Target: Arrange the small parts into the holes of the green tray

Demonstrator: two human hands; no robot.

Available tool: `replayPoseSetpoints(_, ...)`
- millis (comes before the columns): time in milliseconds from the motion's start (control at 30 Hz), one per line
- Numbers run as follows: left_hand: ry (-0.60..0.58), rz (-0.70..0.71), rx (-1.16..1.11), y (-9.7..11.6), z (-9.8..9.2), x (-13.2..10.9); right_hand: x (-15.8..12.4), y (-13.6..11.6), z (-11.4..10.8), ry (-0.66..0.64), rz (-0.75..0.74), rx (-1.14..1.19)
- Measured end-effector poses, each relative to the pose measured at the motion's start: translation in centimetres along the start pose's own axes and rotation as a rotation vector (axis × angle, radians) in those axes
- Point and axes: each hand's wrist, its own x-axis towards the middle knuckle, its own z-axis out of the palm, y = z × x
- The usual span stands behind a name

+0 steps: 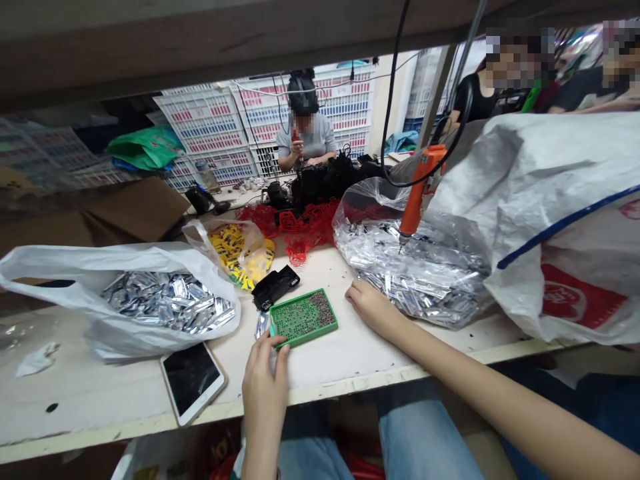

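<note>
A green screw tray (305, 343) with small holes lies on the bench; loose small screws are heaped at its right end. My left hand (265, 370) is at its near left corner, fingers and thumb closed on the rim. To the tray's right, my right hand (373, 307) rests on the bench beside a clear bag, its fingers curled together; what they hold, if anything, is hidden. Just behind the tray sits a black plastic part (276, 287). A small silvery piece (261, 325) lies by the tray's left side. An orange electric screwdriver (419, 190) hangs above the clear bag.
Silvery pieces fill a white bag (105, 327) on the left and the clear bag (415, 267) on the right. A phone (195, 380) lies near the bench edge. Yellow pieces (240, 257) and red netting (310, 223) are farther back. A co-worker (320, 137) sits opposite.
</note>
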Motion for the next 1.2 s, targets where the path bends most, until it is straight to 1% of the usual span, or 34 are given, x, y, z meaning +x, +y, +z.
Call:
replayPoseSetpoints(133, 0.007, 0.017, 0.001, 0.2, 0.1, -0.1, 0.2, 0.1, 0.4, 0.014, -0.002, -0.050)
replayPoseSetpoints(267, 0.015, 0.044, 0.006, 0.3, 0.3, -0.2, 0.6, -0.1, 0.0, 0.063, -0.003, -0.031)
replayPoseSetpoints(333, 0.023, 0.058, 0.011, 0.4, 0.4, -0.2, 1.0, -0.9, -0.6, 0.109, -0.010, 0.002)
replayPoseSetpoints(433, 0.027, 0.075, 0.018, 0.5, 0.6, -0.2, 1.6, -3.0, -1.3, 0.179, -0.037, 0.053)
replayPoseSetpoints(500, 0.025, 0.084, 0.024, 0.5, 0.7, -0.2, 2.0, -4.4, -1.5, 0.179, -0.086, 0.071)
replayPoseSetpoints(567, 0.021, 0.093, 0.030, 0.6, 0.7, -0.1, 2.3, -5.0, -1.5, 0.153, -0.134, 0.066)
replayPoseSetpoints(633, 0.020, 0.102, 0.036, 0.6, 0.6, -0.1, 2.3, -4.5, -1.7, 0.135, -0.137, 0.039)
replayPoseSetpoints(767, 0.024, 0.115, 0.048, 0.5, 0.7, -0.2, 1.2, -0.9, -3.4, 0.103, -0.096, -0.057)
replayPoseSetpoints(833, 0.028, 0.121, 0.052, 0.4, 0.8, -0.3, 0.3, 0.8, -4.6, 0.059, -0.127, -0.103)
replayPoseSetpoints(900, 0.036, 0.129, 0.055, 0.4, 0.9, -0.4, -0.4, 1.7, -5.3, 0.017, -0.176, -0.143)
replayPoseSetpoints(1000, 0.048, 0.147, 0.061, 0.3, 1.1, -0.4, -1.0, 1.7, -5.4, -0.011, -0.228, -0.210)
replayPoseSetpoints(1200, 0.071, 0.183, 0.077, 0.2, 1.1, -0.4, -1.0, 0.2, -3.8, 0.001, -0.280, -0.321)
